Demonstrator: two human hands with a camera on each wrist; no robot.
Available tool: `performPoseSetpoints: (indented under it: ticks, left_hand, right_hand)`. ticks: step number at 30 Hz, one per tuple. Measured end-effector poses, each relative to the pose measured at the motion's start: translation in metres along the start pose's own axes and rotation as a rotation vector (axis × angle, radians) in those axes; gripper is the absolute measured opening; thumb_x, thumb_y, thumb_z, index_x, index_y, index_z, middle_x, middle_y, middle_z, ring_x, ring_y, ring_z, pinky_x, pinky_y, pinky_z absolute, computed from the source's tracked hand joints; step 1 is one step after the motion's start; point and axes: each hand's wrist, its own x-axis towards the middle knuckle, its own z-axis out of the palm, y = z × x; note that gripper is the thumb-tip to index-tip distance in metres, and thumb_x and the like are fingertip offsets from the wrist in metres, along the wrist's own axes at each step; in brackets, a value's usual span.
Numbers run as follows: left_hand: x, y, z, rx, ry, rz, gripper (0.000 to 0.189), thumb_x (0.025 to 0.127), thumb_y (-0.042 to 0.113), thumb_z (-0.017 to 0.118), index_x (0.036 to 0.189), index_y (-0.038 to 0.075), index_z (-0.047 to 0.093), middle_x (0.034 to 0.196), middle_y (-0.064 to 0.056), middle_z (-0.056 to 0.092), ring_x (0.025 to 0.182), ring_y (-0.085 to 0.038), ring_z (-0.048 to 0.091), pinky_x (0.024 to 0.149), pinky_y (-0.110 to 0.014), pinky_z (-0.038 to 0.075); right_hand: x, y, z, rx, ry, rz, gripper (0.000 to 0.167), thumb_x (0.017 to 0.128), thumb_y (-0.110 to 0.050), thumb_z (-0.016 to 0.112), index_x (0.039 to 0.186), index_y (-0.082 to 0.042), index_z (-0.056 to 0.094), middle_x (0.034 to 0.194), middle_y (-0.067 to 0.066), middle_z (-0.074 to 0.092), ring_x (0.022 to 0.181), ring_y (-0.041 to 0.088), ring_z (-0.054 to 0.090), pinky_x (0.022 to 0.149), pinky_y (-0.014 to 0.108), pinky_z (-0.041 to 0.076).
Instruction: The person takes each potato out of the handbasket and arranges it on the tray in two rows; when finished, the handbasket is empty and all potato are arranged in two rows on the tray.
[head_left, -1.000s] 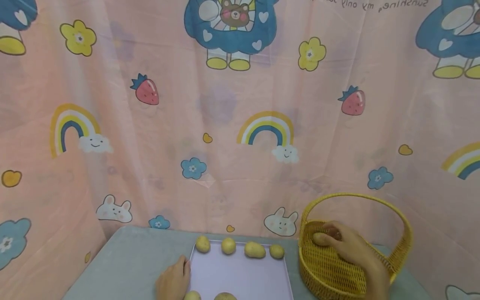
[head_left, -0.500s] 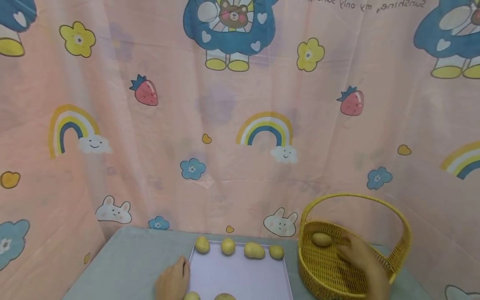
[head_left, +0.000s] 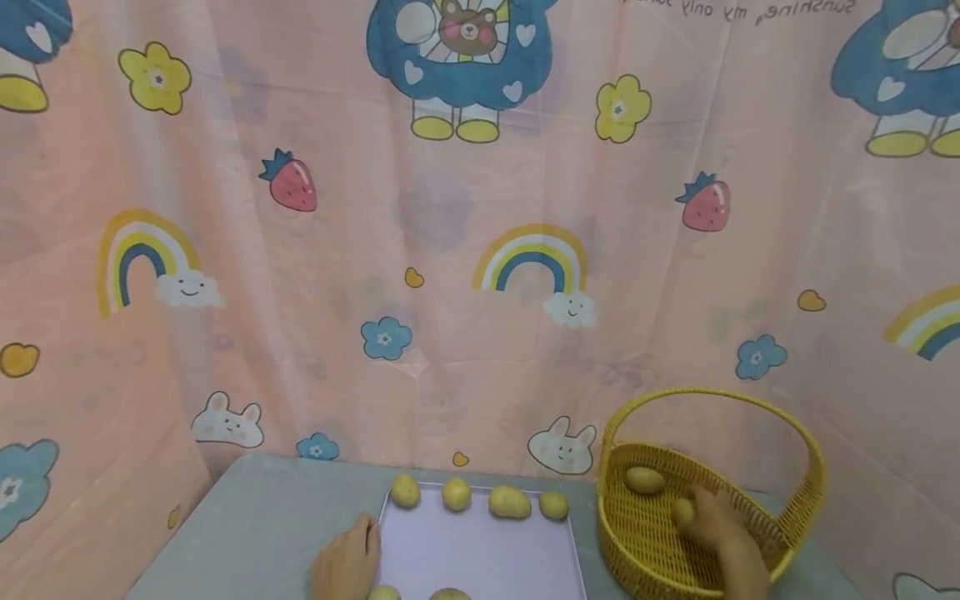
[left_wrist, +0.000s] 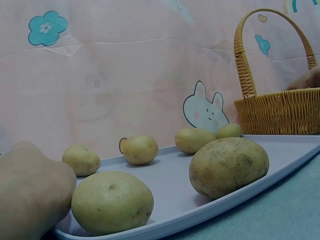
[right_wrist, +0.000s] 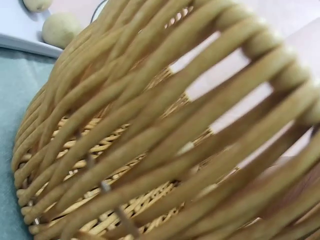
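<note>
My right hand (head_left: pixel 716 521) is inside the yellow wicker basket (head_left: pixel 615 542) at the right of the head view. Its fingers hold a small potato (head_left: pixel 682 512) low over the basket floor; another potato (head_left: pixel 645 479) lies near the basket's back wall. At the tray's left rim, my left hand (head_left: pixel 345 558) grips the edge of the pale lilac tray (head_left: pixel 480 546). Closest to that hand in the left wrist view is a round potato (left_wrist: pixel 112 202). Woven strands of the basket (right_wrist: pixel 150 115) fill the right wrist view and mostly hide the right hand.
Several potatoes, one of them elongated (head_left: pixel 509 502), line the tray's far side. A big potato (left_wrist: pixel 229 167) sits by its near rim. The basket's tall arched handle (head_left: pixel 693 390) rises over the right hand. Behind the grey-green table (head_left: pixel 247 525) hangs a pink printed curtain (head_left: pixel 450 375).
My right hand has let go of the potato at the basket's back and moved right and nearer. Now it holds a second potato there. The left hand has stayed put.
</note>
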Motion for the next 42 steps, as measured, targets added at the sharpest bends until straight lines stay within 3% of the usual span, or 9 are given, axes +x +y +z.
performPoseSetpoints:
  ticks: [4,8,12,17,24,31,35,39,42]
  left_hand:
    - [0.000,0.000,0.000,-0.007,0.006,0.009,0.017,0.102,0.025,0.063,0.089,0.014,0.062,0.063,0.002,0.054,0.057,-0.017,0.046,0.056,-0.036,0.040]
    - [-0.001,-0.002,0.000,-0.011,0.028,0.020,0.017,0.101,0.024,0.063,0.089,0.014,0.061,0.063,0.002,0.053,0.056,-0.017,0.046,0.055,-0.035,0.039]
    - [-0.001,-0.001,0.001,-0.001,0.018,0.017,0.017,0.102,0.025,0.063,0.089,0.014,0.062,0.063,0.002,0.053,0.057,-0.017,0.045,0.056,-0.036,0.039]
    - [0.001,0.000,0.003,0.001,-0.003,0.006,0.016,0.103,0.026,0.062,0.092,0.014,0.063,0.066,0.002,0.054,0.059,-0.017,0.046,0.057,-0.035,0.039]
    - [0.001,0.001,0.003,-0.002,0.007,0.010,0.016,0.102,0.026,0.062,0.092,0.014,0.064,0.067,0.001,0.056,0.059,-0.018,0.047,0.057,-0.037,0.041]
    - [-0.001,-0.003,0.003,-0.012,0.049,0.036,0.015,0.101,0.024,0.063,0.091,0.014,0.064,0.066,0.002,0.057,0.057,-0.017,0.048,0.055,-0.037,0.041]
    - [0.000,-0.005,0.004,-0.016,0.048,0.040,0.015,0.102,0.025,0.062,0.091,0.014,0.063,0.064,0.002,0.055,0.057,-0.017,0.046,0.054,-0.037,0.039]
    - [0.000,-0.006,0.004,-0.018,0.042,0.043,0.016,0.102,0.026,0.061,0.091,0.014,0.063,0.063,0.002,0.053,0.057,-0.017,0.045,0.054,-0.035,0.036]
    - [0.000,-0.007,0.004,-0.017,0.042,0.043,0.016,0.102,0.026,0.061,0.092,0.014,0.063,0.063,0.003,0.053,0.057,-0.017,0.045,0.054,-0.035,0.036]
  right_hand:
    - [0.001,-0.002,0.002,0.074,-0.022,-0.021,0.051,0.080,-0.003,0.082,0.118,0.009,0.051,0.108,0.027,0.066,0.099,0.043,0.065,0.084,0.056,0.053]
    - [0.001,-0.004,0.002,0.105,-0.008,-0.020,0.048,0.077,-0.001,0.081,0.115,0.005,0.053,0.098,0.016,0.065,0.088,0.029,0.059,0.076,0.046,0.052]
    - [0.000,-0.007,-0.006,0.106,0.016,-0.047,0.041,0.080,-0.003,0.077,0.115,0.007,0.056,0.098,0.015,0.065,0.088,0.028,0.060,0.075,0.046,0.052]
    - [-0.004,-0.021,-0.022,0.098,0.016,-0.110,0.042,0.085,-0.004,0.073,0.122,0.013,0.063,0.115,0.026,0.071,0.104,0.038,0.068,0.086,0.055,0.055]
    - [-0.020,-0.046,-0.042,0.109,-0.009,-0.149,0.045,0.086,-0.006,0.075,0.125,0.012,0.062,0.106,0.015,0.072,0.089,0.024,0.061,0.077,0.042,0.054]
    - [-0.042,-0.058,-0.060,0.203,-0.255,-0.359,0.043,0.073,0.007,0.068,0.115,0.000,0.064,0.112,0.009,0.067,0.089,0.008,0.053,0.072,0.026,0.045]
    - [-0.047,-0.070,-0.060,0.227,-0.309,-0.454,0.050,0.069,0.008,0.068,0.118,-0.001,0.065,0.116,0.017,0.065,0.089,0.007,0.051,0.070,0.023,0.043]
    - [-0.050,-0.092,-0.057,0.221,-0.388,-0.450,0.052,0.072,0.007,0.072,0.122,-0.005,0.066,0.121,0.022,0.057,0.092,0.018,0.050,0.072,0.024,0.044]
    - [-0.051,-0.111,-0.053,0.227,-0.449,-0.445,0.050,0.073,0.006,0.076,0.119,-0.008,0.067,0.116,0.013,0.057,0.092,0.019,0.051,0.074,0.025,0.046]
